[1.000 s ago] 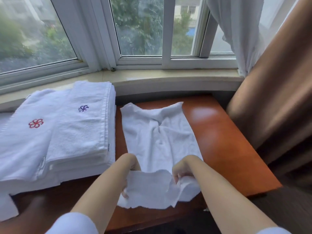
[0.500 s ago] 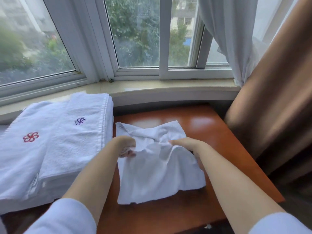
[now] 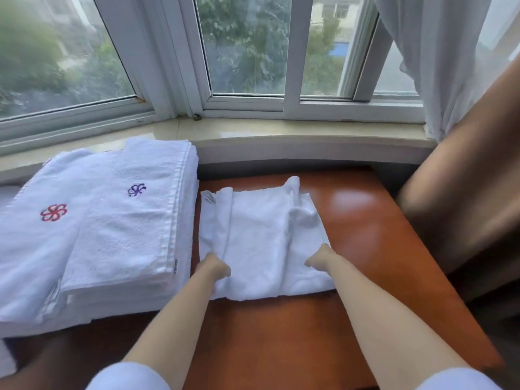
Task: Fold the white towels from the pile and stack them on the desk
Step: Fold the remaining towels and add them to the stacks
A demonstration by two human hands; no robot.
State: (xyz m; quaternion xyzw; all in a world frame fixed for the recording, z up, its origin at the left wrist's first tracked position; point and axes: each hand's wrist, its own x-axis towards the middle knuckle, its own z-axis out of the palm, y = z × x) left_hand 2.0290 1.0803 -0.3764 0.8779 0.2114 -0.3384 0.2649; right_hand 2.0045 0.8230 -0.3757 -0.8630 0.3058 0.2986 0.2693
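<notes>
A small white towel [image 3: 259, 243] lies doubled over on the red-brown wooden desk [image 3: 365, 249], with two lengthwise ridges in it and a small tag at its far left corner. My left hand [image 3: 214, 267] grips the towel at its near left part, fingers curled. At the near right part my right hand [image 3: 318, 257] holds the cloth, its fingertips buried in a fold. To the left sits a stack of folded white towels [image 3: 112, 235]; the top ones carry a purple flower and a red flower.
A pale stone windowsill [image 3: 281, 133] runs behind the desk under the window. A brown curtain [image 3: 455, 209] hangs close along the desk's right side, with a sheer white curtain [image 3: 439, 57] above it. Bare desk shows right of the towel and in front of it.
The near half of the small towel went up and over onto its far half. Both hands then came back from the far edge to the near fold, and the towel now lies flatter.
</notes>
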